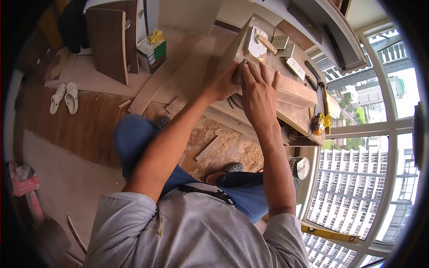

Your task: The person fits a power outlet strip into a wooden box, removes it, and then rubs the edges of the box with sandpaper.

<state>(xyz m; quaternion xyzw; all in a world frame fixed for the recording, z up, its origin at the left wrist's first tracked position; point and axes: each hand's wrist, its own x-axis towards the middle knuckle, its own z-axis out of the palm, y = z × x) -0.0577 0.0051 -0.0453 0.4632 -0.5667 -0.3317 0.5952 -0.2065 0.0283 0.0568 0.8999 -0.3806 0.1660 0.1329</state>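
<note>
Both hands meet at the left end of a long wooden piece point(295, 91) lying on a wooden surface point(286, 111). My left hand point(223, 82) is bent round something dark at that end, too hidden to name. Over the same spot lies my right hand point(259, 91), its fingers pointing away from me and the thumb side toward the left hand. What its fingertips press on is largely covered. Just beyond the hands, a white board with glue-like smears point(258, 42) bears a small wooden stick point(267, 44).
White socket plates point(295, 67), a tape measure point(318, 124) and dark tools are on the surface's right part. Wood shavings point(241, 152) cover the floor below. A green-and-white box point(152, 53) and brown panels point(107, 44) stand at the left; a bucket point(299, 167) is at the right.
</note>
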